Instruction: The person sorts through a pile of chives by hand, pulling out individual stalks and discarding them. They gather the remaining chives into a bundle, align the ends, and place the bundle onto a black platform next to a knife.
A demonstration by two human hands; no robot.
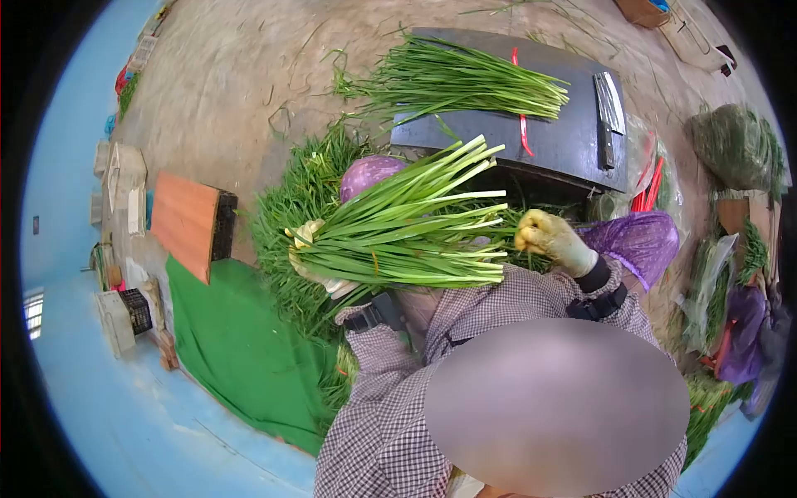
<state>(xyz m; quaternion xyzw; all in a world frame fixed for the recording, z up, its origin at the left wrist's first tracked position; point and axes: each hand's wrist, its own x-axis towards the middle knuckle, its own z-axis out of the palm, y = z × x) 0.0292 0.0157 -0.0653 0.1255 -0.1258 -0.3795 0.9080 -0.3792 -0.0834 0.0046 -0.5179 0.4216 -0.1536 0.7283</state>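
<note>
My left hand (305, 249), in a pale glove, grips a loose bunch of garlic chives (407, 228) near its leafy end, and the pale stalk ends fan out to the right. To the right of those stalks is my right hand (552, 241), in a yellowed glove. Its fingers are curled closed, and whatever may be in them is hidden. A second bundle of garlic chives (473, 79) lies on a dark board (465, 133), across a red tie strip (525, 137). At the board's right end lies a knife (608, 120) with a black handle.
A heap of loose greens (290, 199) surrounds my left side. Beyond it are an orange board (183, 224) against a black crate and a green cloth (232, 340). Bagged greens (730, 145) and red strips (652, 187) lie at the right.
</note>
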